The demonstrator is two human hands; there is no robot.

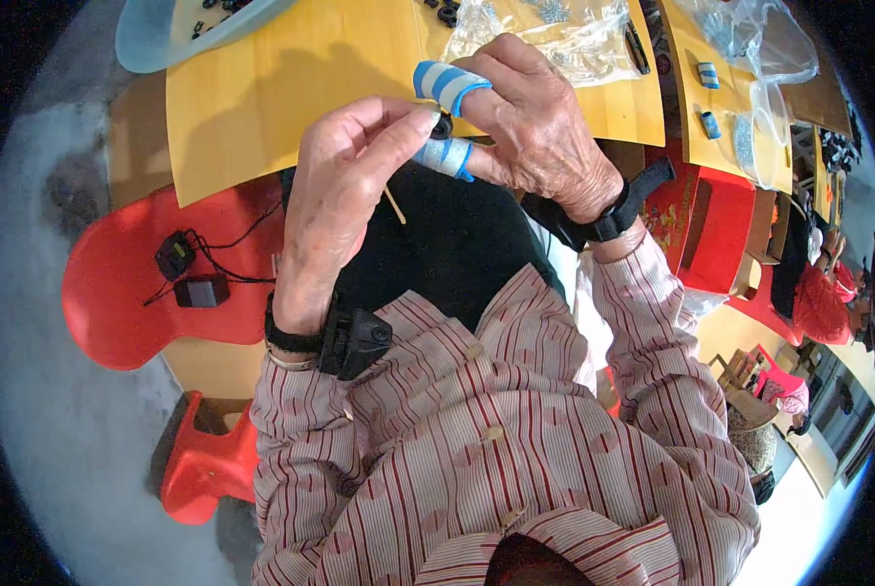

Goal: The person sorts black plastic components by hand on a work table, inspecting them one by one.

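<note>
Pinching a small black round part between them, both hands meet just above the near edge of the yellow wooden bench: the left hand closes thumb and forefinger on it and also holds a thin pale stick, while the right hand, two fingers wrapped in blue-and-white tape, grips it from the other side. Behind the hands a clear plastic bag lies on the bench, and a red plastic chair carrying a small black box with wires stands to the person's left.
</note>
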